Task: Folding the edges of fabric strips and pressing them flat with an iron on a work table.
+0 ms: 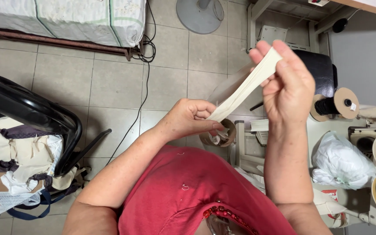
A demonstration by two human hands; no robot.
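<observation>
Cream fabric strip (244, 89) stretches taut between two hands, its long axis running from seven o'clock up to one o'clock. The left hand (192, 117) pinches the lower end; the right hand (288, 82) pinches the upper end, above a tiled floor (109, 82).

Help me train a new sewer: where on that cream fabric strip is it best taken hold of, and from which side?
Probably at its two ends. The cream fabric strip is flat, narrow and limp, stretched slantwise between the hands, so pinching across its flat faces suits it. The right hand pinches the upper end from the side; the left hand closes its grip on the lower end from the left. A middle hold would likely let both ends droop.
</observation>
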